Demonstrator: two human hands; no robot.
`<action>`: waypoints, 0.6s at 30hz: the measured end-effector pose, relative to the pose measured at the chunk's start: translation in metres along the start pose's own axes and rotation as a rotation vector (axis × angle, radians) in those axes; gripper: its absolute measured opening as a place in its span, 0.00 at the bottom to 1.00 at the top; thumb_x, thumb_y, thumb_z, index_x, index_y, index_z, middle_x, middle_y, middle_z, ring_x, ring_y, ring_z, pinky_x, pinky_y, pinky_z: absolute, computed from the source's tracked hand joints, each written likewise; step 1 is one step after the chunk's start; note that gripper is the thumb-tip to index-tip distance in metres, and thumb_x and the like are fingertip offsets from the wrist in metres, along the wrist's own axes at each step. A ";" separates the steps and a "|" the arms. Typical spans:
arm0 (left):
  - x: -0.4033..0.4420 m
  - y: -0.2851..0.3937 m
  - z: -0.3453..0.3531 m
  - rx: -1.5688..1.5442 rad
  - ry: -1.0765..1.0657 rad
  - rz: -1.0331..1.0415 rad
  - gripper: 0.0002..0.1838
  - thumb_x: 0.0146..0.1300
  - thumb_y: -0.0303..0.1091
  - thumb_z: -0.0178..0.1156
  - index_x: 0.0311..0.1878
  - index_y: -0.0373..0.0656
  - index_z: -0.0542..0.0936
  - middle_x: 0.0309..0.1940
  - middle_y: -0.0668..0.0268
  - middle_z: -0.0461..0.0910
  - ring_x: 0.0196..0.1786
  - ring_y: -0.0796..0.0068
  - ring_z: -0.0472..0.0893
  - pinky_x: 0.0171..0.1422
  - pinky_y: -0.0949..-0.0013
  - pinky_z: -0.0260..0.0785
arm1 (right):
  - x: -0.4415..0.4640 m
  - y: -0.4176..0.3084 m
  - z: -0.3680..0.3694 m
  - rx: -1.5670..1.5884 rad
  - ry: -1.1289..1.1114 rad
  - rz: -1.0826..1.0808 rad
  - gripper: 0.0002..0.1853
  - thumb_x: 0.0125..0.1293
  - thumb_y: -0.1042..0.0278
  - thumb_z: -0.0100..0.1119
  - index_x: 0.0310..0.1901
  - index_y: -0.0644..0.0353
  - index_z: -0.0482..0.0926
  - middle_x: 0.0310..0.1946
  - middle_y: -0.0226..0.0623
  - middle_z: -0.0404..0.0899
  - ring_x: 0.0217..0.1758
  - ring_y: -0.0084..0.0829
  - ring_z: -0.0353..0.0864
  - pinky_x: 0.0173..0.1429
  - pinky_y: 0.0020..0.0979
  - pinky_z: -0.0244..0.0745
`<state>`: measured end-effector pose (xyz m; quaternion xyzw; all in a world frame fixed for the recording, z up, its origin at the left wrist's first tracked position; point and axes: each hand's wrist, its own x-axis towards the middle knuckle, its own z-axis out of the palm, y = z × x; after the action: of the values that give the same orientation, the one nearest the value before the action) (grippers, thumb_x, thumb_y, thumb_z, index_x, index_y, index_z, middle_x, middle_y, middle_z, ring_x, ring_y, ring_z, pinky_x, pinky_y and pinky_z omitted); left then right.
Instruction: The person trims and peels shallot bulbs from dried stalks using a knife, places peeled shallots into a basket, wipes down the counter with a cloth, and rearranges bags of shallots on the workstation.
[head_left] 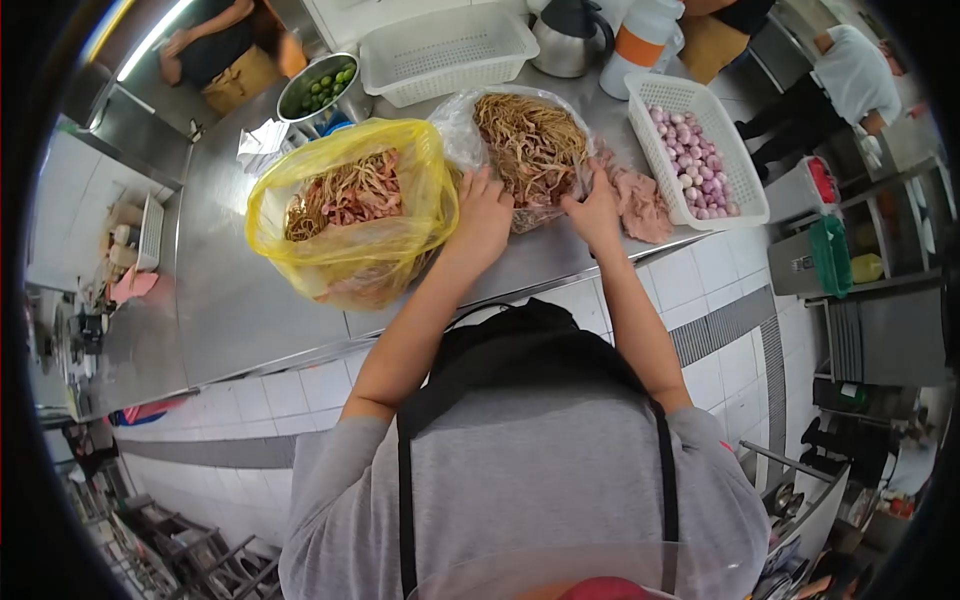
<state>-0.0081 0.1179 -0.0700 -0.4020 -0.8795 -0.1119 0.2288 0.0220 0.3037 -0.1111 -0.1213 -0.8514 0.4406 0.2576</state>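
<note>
A clear plastic bag point(455, 122) full of brown, stringy roots point(533, 140) lies on the steel table near its front edge. My left hand point(483, 215) is at the bag's left side, its fingers closed against the plastic. On the opposite side, my right hand point(595, 212) grips the bag's right edge, fingers bent. Just left of my left hand stands an open yellow plastic bag point(345, 262) holding similar roots and reddish peelings point(365, 190). A crumpled pinkish cloth point(640, 205) lies beside my right hand.
A white basket point(752, 190) of small purple shallots point(690, 165) stands to the right. Behind are a white basket point(445, 65), a metal pot point(300, 100) of green limes, a steel jug point(565, 45) and a white-orange container point(640, 45). Other people stand across the table and at far right.
</note>
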 end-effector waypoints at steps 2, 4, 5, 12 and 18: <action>-0.005 0.002 -0.009 -0.195 -0.243 -0.043 0.07 0.46 0.25 0.51 0.31 0.37 0.74 0.36 0.54 0.75 0.49 0.57 0.71 0.65 0.57 0.51 | -0.007 0.014 -0.008 0.103 -0.046 0.061 0.37 0.41 0.69 0.57 0.57 0.70 0.58 0.52 0.56 0.66 0.57 0.45 0.66 0.59 0.32 0.61; -0.013 0.012 -0.013 -0.179 -0.332 -0.056 0.06 0.46 0.26 0.50 0.28 0.38 0.74 0.33 0.55 0.75 0.45 0.58 0.74 0.64 0.56 0.53 | -0.016 0.025 -0.021 0.020 -0.180 0.049 0.38 0.42 0.72 0.57 0.59 0.69 0.57 0.46 0.45 0.70 0.37 0.28 0.72 0.43 0.26 0.68; -0.017 0.014 -0.012 -0.164 -0.415 -0.049 0.07 0.45 0.27 0.51 0.29 0.37 0.74 0.31 0.56 0.75 0.40 0.58 0.75 0.60 0.56 0.57 | -0.020 0.026 -0.024 0.023 -0.184 0.049 0.38 0.42 0.72 0.57 0.59 0.69 0.57 0.46 0.45 0.70 0.37 0.28 0.72 0.43 0.26 0.68; 0.014 0.040 -0.019 -0.500 0.043 -0.158 0.12 0.49 0.27 0.50 0.38 0.41 0.76 0.28 0.59 0.75 0.35 0.58 0.76 0.39 0.60 0.69 | -0.029 0.024 -0.043 0.133 -0.153 0.043 0.37 0.49 0.68 0.62 0.61 0.65 0.56 0.27 0.35 0.73 0.22 0.20 0.68 0.28 0.21 0.65; 0.045 0.040 0.042 -0.413 -0.146 -0.212 0.08 0.49 0.31 0.52 0.32 0.40 0.76 0.27 0.59 0.74 0.30 0.57 0.76 0.37 0.59 0.70 | 0.003 -0.038 -0.049 0.682 -0.338 0.411 0.21 0.57 0.71 0.54 0.53 0.63 0.66 0.12 0.25 0.64 0.08 0.15 0.55 0.10 0.21 0.49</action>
<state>-0.0169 0.1896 -0.0834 -0.3525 -0.8895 -0.2834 0.0645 0.0476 0.3165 -0.0556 -0.1222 -0.6455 0.7525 0.0469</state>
